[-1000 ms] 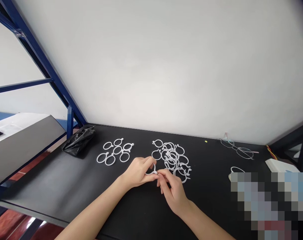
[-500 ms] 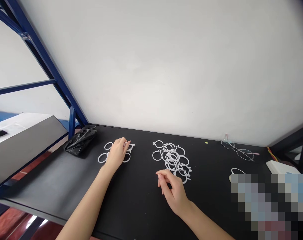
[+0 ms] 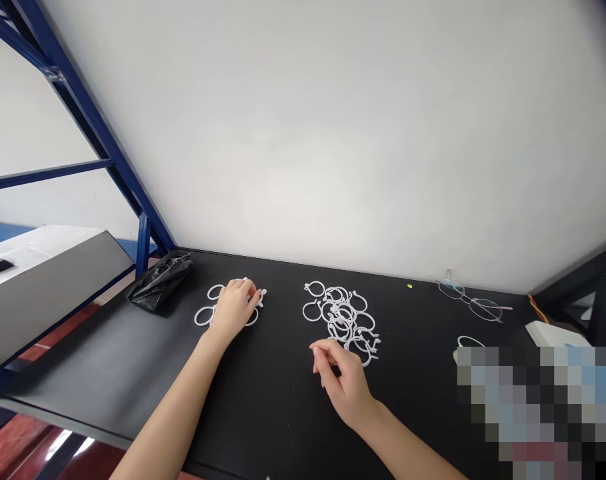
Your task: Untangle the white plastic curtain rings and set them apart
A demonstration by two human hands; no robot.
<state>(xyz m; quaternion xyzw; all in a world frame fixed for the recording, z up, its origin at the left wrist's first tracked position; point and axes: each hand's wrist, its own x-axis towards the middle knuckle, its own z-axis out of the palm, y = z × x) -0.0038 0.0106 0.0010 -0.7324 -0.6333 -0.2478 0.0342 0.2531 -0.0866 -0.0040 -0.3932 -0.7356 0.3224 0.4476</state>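
Observation:
My left hand point(image 3: 234, 308) rests over a small group of white plastic rings point(image 3: 203, 316) with little knobs at their ends, which look like curtain rings. Its fingers are curled down on the rings, and a white edge shows just behind the knuckles; the palm hides much of the group. On the right lies a larger tangled pile of the same rings point(image 3: 343, 313), overlapping one another. At the near side of that pile, my right hand point(image 3: 347, 383) hovers with thumb and fingers drawn together, and nothing shows between them.
A crumpled black plastic bag point(image 3: 161, 283) lies at the left back of the black table point(image 3: 273, 407). Eyeglasses point(image 3: 470, 300) sit by the wall at the right, near a white box point(image 3: 555, 335). A single white ring point(image 3: 471, 339) lies beside the pixelated area. A blue metal frame point(image 3: 90, 120) rises on the left.
My left hand has lowered slightly onto the left group, its fingers more curled, and a ring edge now shows behind it. My right hand stays almost still. The view has shifted slightly.

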